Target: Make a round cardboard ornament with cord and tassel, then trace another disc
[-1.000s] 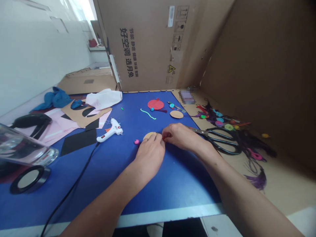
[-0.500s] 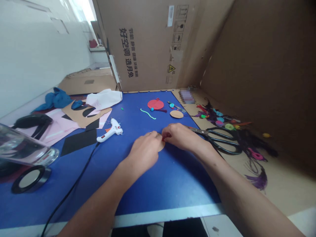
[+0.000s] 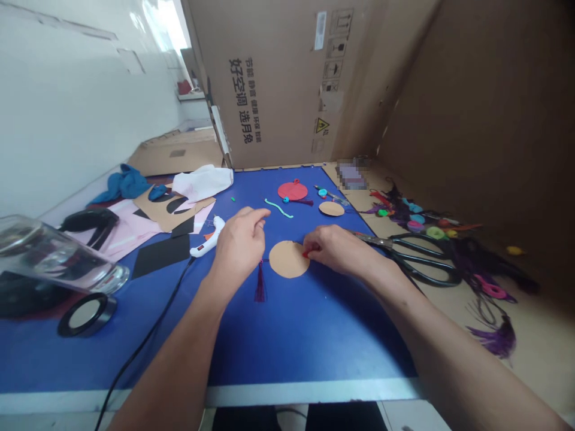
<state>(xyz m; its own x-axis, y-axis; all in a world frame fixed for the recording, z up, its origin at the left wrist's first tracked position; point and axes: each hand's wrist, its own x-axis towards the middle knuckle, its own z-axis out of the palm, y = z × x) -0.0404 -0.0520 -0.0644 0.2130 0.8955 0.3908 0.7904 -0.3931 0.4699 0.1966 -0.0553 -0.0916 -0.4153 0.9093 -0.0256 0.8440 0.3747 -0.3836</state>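
Note:
A round tan disc (image 3: 290,260) lies on the blue table in front of me, with a dark purple tassel (image 3: 260,282) at its left edge. My right hand (image 3: 330,250) is closed at the disc's right edge, pinching a small red piece (image 3: 306,254) that is mostly hidden by the fingers. To the left of the disc, my left hand (image 3: 242,242) hovers with nothing visible in it, fingers loosely stretched to the right. A white glue gun (image 3: 204,246) lies just beside it, its right part covered by the hand.
Behind the disc are a red disc (image 3: 292,191), a green strip (image 3: 279,208) and a smaller tan disc (image 3: 331,209). Large black scissors (image 3: 422,255) and several colourful tassels lie right. A clear glass (image 3: 58,254) and black sheet (image 3: 162,255) occupy the left. Cardboard (image 3: 287,78) walls the back.
My left hand has left the tan disc and moved left towards the glue gun, uncovering the disc and tassel. My right hand keeps its pinch at the disc's right edge.

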